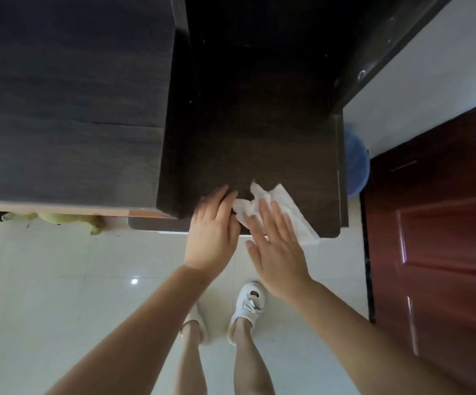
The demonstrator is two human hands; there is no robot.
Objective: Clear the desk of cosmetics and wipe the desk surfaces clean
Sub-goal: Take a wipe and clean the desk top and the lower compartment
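A dark wooden desk surface (259, 132) fills the upper middle, with no cosmetics visible on it. A crumpled white tissue (285, 209) lies on its near edge. My left hand (214, 223) rests at the desk's front edge, fingers curled against the tissue's left end. My right hand (276, 246) is flat with fingers spread, and its fingertips lie on the tissue. Whether either hand grips the tissue is not clear.
A taller dark cabinet top (68, 95) stands to the left. A blue bin (356, 166) sits beyond the desk's right side, next to a reddish-brown door (436, 223). A yellow-green cloth (54, 218) lies under the cabinet edge. White tiled floor (60, 280) and my slippered feet are below.
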